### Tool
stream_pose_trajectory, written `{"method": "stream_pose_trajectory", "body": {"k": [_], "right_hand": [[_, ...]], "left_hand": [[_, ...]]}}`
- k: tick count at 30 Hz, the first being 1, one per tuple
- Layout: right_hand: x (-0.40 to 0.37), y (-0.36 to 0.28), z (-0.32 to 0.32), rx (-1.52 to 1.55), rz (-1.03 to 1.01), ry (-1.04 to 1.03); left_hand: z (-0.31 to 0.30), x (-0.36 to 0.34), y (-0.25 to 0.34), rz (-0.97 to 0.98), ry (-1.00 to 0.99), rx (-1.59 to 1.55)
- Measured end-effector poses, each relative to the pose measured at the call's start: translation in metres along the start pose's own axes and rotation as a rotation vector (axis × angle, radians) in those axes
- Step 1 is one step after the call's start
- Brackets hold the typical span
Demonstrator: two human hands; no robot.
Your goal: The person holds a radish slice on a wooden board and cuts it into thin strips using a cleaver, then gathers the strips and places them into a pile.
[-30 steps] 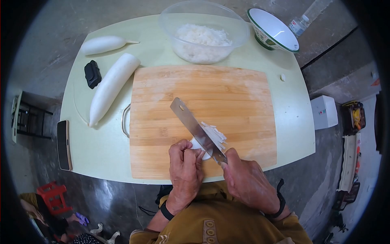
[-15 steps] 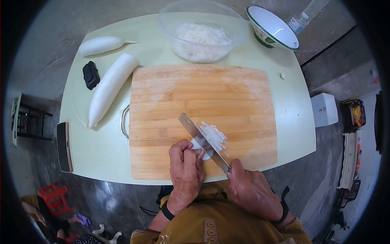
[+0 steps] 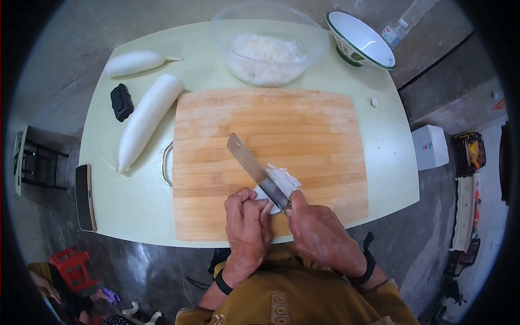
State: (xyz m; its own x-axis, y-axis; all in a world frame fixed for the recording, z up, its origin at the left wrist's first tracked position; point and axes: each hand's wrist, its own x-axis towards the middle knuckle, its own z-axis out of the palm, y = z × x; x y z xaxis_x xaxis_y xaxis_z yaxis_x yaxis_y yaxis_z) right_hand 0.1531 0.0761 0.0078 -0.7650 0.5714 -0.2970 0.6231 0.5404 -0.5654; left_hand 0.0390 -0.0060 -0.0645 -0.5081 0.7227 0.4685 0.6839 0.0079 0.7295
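Note:
Near the front of the wooden cutting board, my left hand has its fingers curled down on white daikon slices, pinning them to the board. A kitchen knife is held by its handle in my right hand. Its blade slants away to the upper left and lies across the slices, right beside my left fingertips. Cut daikon strips sit in a small pile on the right side of the blade. The edge under the blade is hidden.
Behind the board stands a clear plastic bowl with shredded daikon. A white bowl with a green rim is at the back right. Two whole daikons, a black case and a phone lie left. Another person is at lower left.
My right hand has moved left and slightly up with the knife, so the blade reaches further toward the upper left. My left hand stays on the daikon slices.

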Motion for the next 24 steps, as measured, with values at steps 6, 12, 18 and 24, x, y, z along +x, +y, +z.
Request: {"method": "stream_pose_trajectory", "body": {"k": [6,12,18,24], "right_hand": [[-0.007,0.000,-0.006,0.113,-0.012,0.018],[-0.020,-0.006,-0.013,0.136,-0.045,0.061],[-0.021,-0.006,-0.008,0.158,-0.090,0.078],[-0.027,-0.008,-0.010,0.099,-0.103,0.097]], "left_hand": [[0.001,-0.001,-0.001,-0.001,0.010,0.020],[0.002,-0.001,-0.001,0.004,0.016,0.023],[0.002,-0.001,-0.002,0.006,0.024,0.021],[0.003,0.000,-0.001,0.003,0.021,0.030]]}}
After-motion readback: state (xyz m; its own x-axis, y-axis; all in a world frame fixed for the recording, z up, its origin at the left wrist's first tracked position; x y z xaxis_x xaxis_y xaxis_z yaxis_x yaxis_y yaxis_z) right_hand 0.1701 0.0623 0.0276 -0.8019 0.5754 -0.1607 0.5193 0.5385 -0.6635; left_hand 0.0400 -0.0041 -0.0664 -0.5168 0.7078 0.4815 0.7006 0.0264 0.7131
